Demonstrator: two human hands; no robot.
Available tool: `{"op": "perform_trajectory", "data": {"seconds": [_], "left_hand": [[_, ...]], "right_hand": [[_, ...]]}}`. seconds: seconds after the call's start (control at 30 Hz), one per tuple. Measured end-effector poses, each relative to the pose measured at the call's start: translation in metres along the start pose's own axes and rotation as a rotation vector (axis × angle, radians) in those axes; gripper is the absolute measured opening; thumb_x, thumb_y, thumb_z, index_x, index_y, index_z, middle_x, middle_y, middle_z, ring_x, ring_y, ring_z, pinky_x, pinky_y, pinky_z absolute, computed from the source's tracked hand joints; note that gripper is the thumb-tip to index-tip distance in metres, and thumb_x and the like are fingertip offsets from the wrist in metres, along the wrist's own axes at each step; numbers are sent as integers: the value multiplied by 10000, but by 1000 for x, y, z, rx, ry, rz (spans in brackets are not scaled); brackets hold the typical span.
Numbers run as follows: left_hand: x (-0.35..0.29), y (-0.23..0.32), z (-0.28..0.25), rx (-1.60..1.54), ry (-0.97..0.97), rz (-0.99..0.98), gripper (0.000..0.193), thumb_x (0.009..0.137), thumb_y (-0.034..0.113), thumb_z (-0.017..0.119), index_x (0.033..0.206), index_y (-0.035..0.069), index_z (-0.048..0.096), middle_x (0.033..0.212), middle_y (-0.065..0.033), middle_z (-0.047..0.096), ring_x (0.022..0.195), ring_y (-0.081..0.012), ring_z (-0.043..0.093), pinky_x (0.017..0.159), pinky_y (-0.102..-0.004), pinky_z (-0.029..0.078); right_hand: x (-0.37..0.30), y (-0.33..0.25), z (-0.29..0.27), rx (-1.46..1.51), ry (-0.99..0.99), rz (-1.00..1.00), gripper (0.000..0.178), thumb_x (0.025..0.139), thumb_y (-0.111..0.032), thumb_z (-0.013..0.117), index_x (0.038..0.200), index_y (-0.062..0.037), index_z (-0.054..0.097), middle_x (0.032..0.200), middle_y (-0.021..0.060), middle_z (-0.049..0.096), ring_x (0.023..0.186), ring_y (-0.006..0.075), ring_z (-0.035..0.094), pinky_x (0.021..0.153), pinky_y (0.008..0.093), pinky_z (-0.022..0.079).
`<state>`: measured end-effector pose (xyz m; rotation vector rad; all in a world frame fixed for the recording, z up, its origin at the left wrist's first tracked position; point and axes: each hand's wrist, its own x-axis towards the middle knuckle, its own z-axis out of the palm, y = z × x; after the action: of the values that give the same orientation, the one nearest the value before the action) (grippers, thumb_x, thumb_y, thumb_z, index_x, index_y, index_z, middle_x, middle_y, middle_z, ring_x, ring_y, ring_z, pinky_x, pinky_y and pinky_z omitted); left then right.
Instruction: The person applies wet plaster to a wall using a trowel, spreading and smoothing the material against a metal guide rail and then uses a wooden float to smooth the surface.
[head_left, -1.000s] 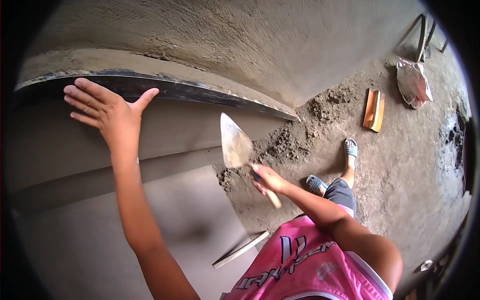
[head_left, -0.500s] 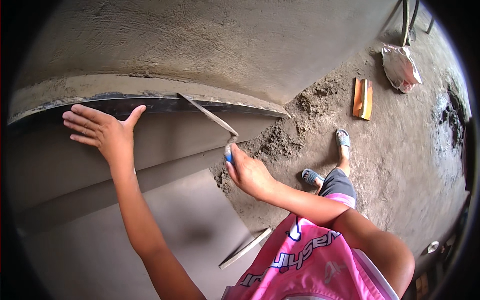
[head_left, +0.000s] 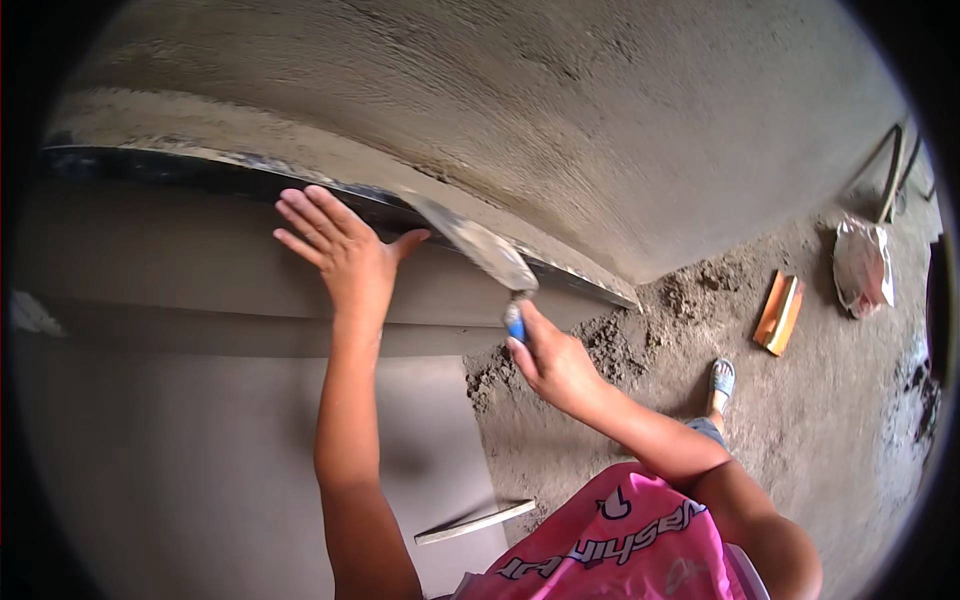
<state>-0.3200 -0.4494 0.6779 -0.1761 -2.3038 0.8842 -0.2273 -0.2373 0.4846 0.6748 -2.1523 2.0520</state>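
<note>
My left hand (head_left: 350, 250) has its fingers spread and its palm against a long black strip (head_left: 220, 180) that runs along the front edge of a mortar-topped ledge (head_left: 160, 115). The blue handle of a pointed trowel (head_left: 485, 250) is gripped in my right hand (head_left: 560, 370). The trowel's blade reaches left over the ledge's edge, its tip on or just above the mortar beside my left thumb. Part of the blade is blurred.
Rough plastered wall (head_left: 620, 120) rises behind the ledge. Crumbled mortar (head_left: 630, 350) lies along its foot. On the floor at right are an orange float (head_left: 778, 312) and a plastic bag (head_left: 863, 268). A thin wooden strip (head_left: 475, 522) lies on the smooth grey surface near me.
My view has shifted. My left hand has slid right along the black strip, closer to the trowel. The blade has turned from nearly edge-on to show more of its flat face.
</note>
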Motion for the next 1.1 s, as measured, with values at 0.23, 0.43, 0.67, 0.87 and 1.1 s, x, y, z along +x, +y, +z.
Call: {"op": "perform_trajectory", "data": {"seconds": [0.23, 0.43, 0.67, 0.87, 1.1], "left_hand": [[-7, -6, 6, -44, -45, -38, 1377, 793, 559, 807, 1586, -163, -58, 1643, -457, -62, 1554, -594, -78, 1199, -725, -71], [-3, 1, 6, 2, 24, -17, 1588, 647, 823, 743, 1592, -155, -77, 1649, -444, -55, 1558, -586, -11, 1185, -770, 24], [-8, 0, 7, -16, 33, -17, 1565, 638, 805, 755, 1604, -141, -33, 1667, -414, -7, 1556, -581, 63, 1179, -785, 48], [-12, 1, 6, -64, 56, -90, 1434, 689, 744, 755, 1613, -120, 81, 1695, -348, 87, 1578, -508, 132, 1194, -774, 67], [-49, -13, 26, -627, -46, -242, 857, 933, 382, 737, 1582, -5, 332, 1644, -218, 356, 1566, -461, 204, 1231, -719, -12]], "right_hand": [[56, -59, 12, 61, -86, -64, 572, 1034, -230, 595, 1474, 71, 387, 1097, 303, 666, 871, 465, 694, 740, 510, 585], [24, -41, -24, 443, -277, 341, 477, 1051, -200, 605, 1447, -40, 394, 946, 196, 663, 701, 308, 662, 624, 432, 548], [31, 11, -131, 116, -227, 233, 203, 1058, -197, 620, 1206, -60, 653, 918, 97, 702, 819, 213, 694, 733, 388, 563], [57, -17, -135, -66, -266, 205, 367, 1065, -322, 607, 1295, -38, 580, 971, 229, 708, 889, 344, 716, 774, 452, 553], [161, -154, -108, 280, -586, -44, 318, 1104, -283, 511, 1293, -38, 583, 890, 234, 678, 856, 398, 687, 817, 465, 521]]}}
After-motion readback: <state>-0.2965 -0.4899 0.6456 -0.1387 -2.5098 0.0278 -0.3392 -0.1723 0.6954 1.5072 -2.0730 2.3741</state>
